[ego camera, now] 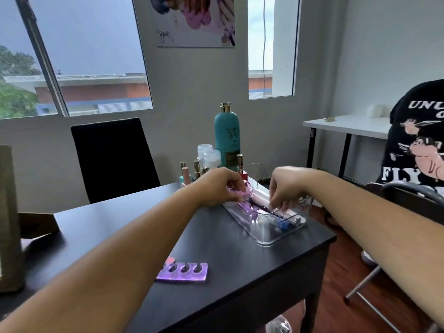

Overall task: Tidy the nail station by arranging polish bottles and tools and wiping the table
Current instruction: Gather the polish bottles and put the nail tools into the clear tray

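Note:
A clear plastic tray (pixel 269 239) sits on the black table (pixel 228 272) near its right edge, holding a pink tool, a purple tool and a blue-capped item (pixel 283 223). My left hand (pixel 216 186) grips a pink-purple tool (pixel 242 193) at the tray's far left rim. My right hand (pixel 286 186) reaches down into the tray, its fingers pinched on a pale pink tool (pixel 260 203). Several polish bottles (pixel 195 168) stand behind the tray. A purple toe separator (pixel 185 271) lies on the table near me.
A tall teal bottle (pixel 227 138) and two clear jars (pixel 209 153) stand at the table's far edge. A black chair (pixel 113 159) faces the table. A brown cardboard piece (pixel 9 217) is at the left. A person in a black shirt (pixel 418 150) sits at the right.

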Tool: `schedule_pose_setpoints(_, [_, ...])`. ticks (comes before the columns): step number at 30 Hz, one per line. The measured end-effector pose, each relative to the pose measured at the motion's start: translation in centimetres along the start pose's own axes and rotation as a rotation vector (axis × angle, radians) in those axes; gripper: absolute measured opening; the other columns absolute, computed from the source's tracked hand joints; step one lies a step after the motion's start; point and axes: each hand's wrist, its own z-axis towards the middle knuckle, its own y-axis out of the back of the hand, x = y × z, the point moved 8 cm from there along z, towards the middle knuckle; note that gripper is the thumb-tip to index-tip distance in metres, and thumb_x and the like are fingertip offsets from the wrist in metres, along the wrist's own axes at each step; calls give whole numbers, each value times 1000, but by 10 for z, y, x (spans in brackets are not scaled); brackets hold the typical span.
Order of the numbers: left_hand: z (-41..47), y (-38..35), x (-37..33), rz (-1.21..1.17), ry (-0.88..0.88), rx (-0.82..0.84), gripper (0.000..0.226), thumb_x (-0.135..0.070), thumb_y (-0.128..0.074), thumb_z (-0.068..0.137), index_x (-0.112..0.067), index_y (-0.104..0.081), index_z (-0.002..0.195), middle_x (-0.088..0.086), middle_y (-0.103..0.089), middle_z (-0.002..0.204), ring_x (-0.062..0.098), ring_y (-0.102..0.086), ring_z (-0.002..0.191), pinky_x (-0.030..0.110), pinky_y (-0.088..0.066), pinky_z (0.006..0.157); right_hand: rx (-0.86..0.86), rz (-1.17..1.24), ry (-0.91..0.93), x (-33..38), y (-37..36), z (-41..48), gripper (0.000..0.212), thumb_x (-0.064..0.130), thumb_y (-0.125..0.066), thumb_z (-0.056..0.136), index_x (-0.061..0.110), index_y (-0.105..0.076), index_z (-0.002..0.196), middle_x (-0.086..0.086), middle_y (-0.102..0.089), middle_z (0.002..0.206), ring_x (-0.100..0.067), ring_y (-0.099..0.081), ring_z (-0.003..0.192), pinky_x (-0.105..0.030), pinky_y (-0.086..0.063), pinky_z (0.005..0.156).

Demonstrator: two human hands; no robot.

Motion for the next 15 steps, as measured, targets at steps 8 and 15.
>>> schedule_pose_setpoints(8, [-54, 47, 28, -33, 119, -156, 8, -23, -73, 75, -27, -69, 80, -14, -63, 74, 5, -57, 74, 5, -39, 67, -139, 41, 209, 50, 15, -23, 13, 13, -76, 77, 3, -72, 85, -6, -72, 69, -7, -66, 54, -17, -53, 49])
schedule_pose_setpoints(15, [-133, 52, 65, 29, 290, -43, 12, -26, -71, 80, -20, -72, 90, -6, -71, 90, 8, -64, 84, 15, -47, 72, -54, 31, 413, 116, -47, -55, 7, 21, -76, 76, 14, -73, 76, 2, -70, 62, -3, -62, 48, -14, -49, 46])
